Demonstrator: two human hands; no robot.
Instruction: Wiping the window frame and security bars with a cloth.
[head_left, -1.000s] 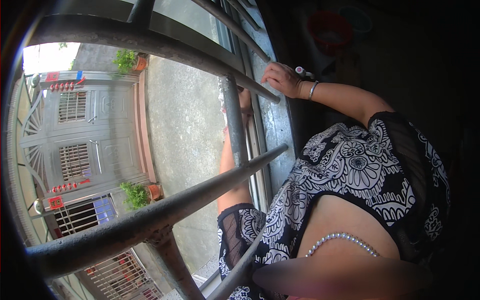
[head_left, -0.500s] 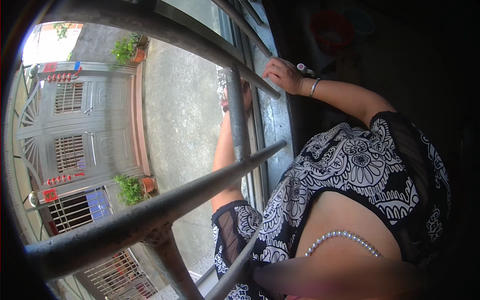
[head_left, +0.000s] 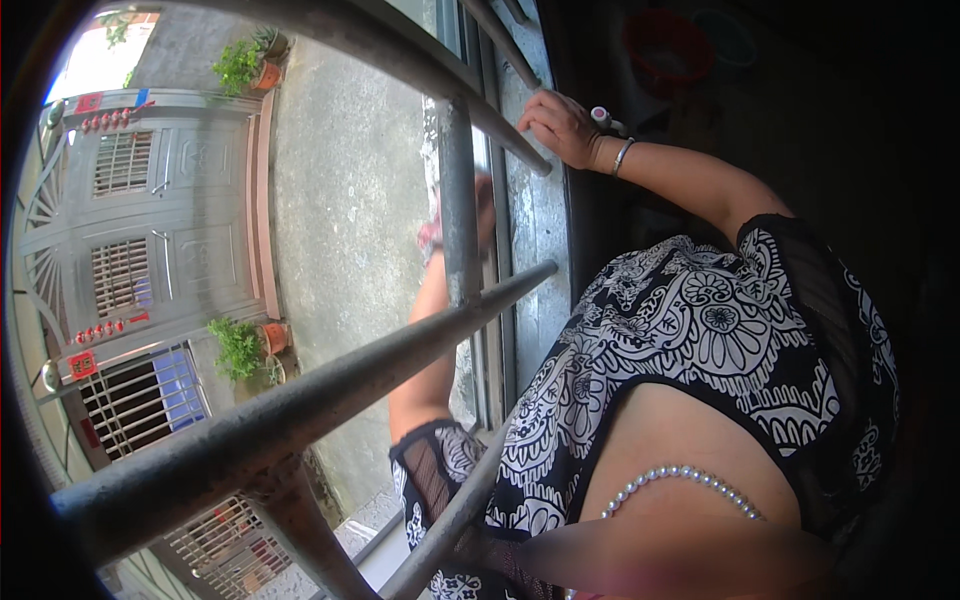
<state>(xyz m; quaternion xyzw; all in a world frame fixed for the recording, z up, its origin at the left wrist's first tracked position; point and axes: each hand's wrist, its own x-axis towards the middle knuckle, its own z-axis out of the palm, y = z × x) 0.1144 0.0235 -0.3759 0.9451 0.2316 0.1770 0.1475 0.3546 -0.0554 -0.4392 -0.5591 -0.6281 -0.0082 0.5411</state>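
My left arm reaches out between grey metal window bars (head_left: 300,390). An upright bar partly covers my left hand (head_left: 484,210), which is dark and blurred, so its fingers cannot be made out. Beside that wrist shows a crumpled pinkish-red thing (head_left: 430,238), perhaps cloth. On the grey metal sill (head_left: 528,215), my right hand (head_left: 560,128) rests with curled fingers pressed together, between the ends of two bars. A silver bracelet circles my right wrist. Close to it is a small white piece with a pink round end (head_left: 600,115); what it belongs to is hidden.
Beyond the bars lies a concrete yard (head_left: 345,200) with a grey double door (head_left: 180,240) and potted plants (head_left: 240,348). Sliding window tracks (head_left: 490,350) run along the sill. In the dark at upper right stand a red basin (head_left: 668,50) and a bluish one (head_left: 727,40).
My left arm has shifted outward and its elbow is further left. The pinkish-red thing at that wrist shows more. My right hand stays on the sill; the view has shifted slightly.
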